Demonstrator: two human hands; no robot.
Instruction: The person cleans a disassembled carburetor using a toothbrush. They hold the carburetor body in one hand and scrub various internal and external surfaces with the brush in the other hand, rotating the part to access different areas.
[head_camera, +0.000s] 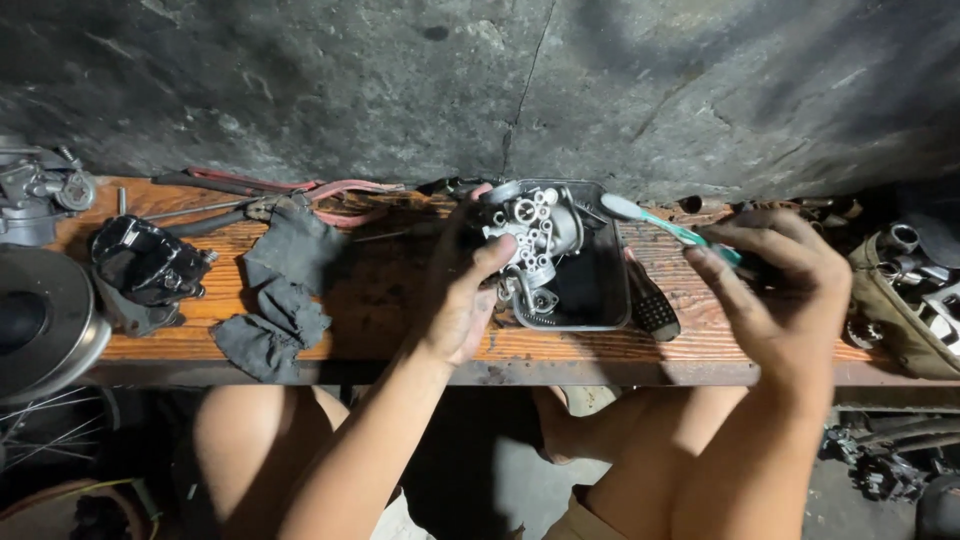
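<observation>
A worn wooden bench (380, 300) runs along a rough, cracked concrete wall (500, 80). At its far left lie a round metal disc (45, 320) and a black engine cover (145, 265), with a crumpled dark rag (280, 290) just right of them and red-handled pliers (330, 190) at the far edge. Near the middle, the left hand (465, 290) is clamped around a silver carburetor body (530, 240), holding it over a small dark metal tray (600, 290). A black brush (655, 310) lies just beside the tray's right wall. The right hand (780, 290) has its fingers closed on a teal-and-white toothbrush (660, 225), whose head points left toward the carburetor body, close to it. Metal engine parts (915, 290) crowd the far right.
</observation>
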